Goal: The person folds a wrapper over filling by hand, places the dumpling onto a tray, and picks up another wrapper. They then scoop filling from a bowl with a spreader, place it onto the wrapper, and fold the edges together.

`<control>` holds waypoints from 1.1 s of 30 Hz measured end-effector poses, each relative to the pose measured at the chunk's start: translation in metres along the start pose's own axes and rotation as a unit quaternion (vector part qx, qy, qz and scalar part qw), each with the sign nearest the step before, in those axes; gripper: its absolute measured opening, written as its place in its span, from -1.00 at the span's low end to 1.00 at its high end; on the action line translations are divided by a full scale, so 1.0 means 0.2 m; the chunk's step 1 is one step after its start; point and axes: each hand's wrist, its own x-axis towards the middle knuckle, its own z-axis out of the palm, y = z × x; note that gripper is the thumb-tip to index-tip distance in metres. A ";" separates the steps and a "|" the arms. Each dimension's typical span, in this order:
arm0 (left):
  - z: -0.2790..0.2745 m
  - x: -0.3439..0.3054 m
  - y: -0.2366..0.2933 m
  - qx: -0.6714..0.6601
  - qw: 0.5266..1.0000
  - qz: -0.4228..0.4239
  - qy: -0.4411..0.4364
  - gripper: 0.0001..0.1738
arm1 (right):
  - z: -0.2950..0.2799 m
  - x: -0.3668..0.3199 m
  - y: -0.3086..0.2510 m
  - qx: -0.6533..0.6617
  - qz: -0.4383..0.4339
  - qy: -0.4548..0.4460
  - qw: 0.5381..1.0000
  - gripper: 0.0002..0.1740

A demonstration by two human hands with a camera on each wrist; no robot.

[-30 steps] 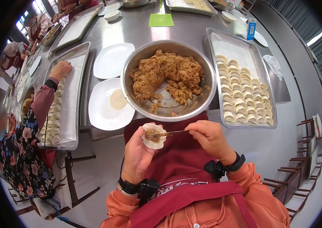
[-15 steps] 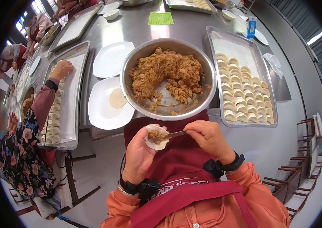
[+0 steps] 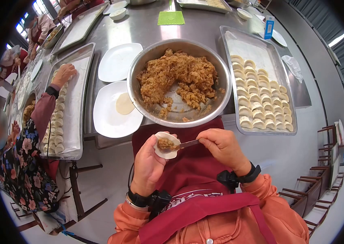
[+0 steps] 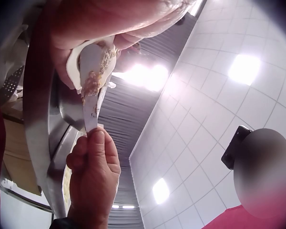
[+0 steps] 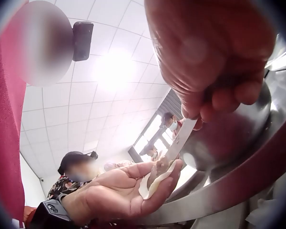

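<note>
- Grey metal counter (image 3: 202, 30) with a dull shine, seen from one long side; pale floor (image 3: 261, 150) below, dark curtains (image 3: 338, 24) at the right, and a tiled, lit ceiling (image 4: 205, 100) in the left wrist view.
- Just off the counter's near edge, above a red apron (image 3: 180, 171), the dough wrapper (image 3: 168, 155) is in the left hand (image 3: 148, 160). It is pale, thin and cupped, its rim slightly wavy, with brown, crumbly filling (image 3: 164, 143) in its middle.
- The left hand is palm up, its fingers curled under the wrapper and its thumb at the rim.
- The right hand (image 3: 220, 147) pinches the end of a flat metal blade (image 3: 188, 143) between thumb and fingers; the blade reaches into the wrapper, with filling smeared on it.
- At the near edge stands a wide steel bowl (image 3: 180, 126) holding a heap of the same brown filling.
- Left of the bowl are two white plates, one (image 3: 119, 61) behind the other (image 3: 109, 110); the nearer bears a flat dough round (image 3: 124, 104).
- Right of the bowl, a metal tray (image 3: 249, 42) holds rows of folded dumplings (image 3: 255, 97).
- Further left, another person's hand (image 3: 64, 74) is over a second tray (image 3: 74, 126) of dumplings.
</note>
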 end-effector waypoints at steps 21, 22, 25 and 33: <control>0.00 -0.01 -0.01 0.041 0.999 0.026 -0.008 -0.64 | 0.03 -0.01 0.02 0.165 0.146 -0.003 0.975 -0.86; 0.00 -0.01 -0.01 0.041 0.999 0.026 -0.009 -0.64 | 0.03 -0.01 0.02 0.160 0.152 -0.008 0.975 -0.86; 0.00 0.00 -0.01 0.048 0.998 0.030 -0.007 -0.64 | 0.02 -0.01 0.01 0.155 0.155 -0.016 0.976 -0.86; 0.01 -0.01 -0.01 0.048 0.998 0.034 -0.012 -0.62 | -0.01 -0.01 -0.01 0.214 0.162 -0.009 0.963 -0.84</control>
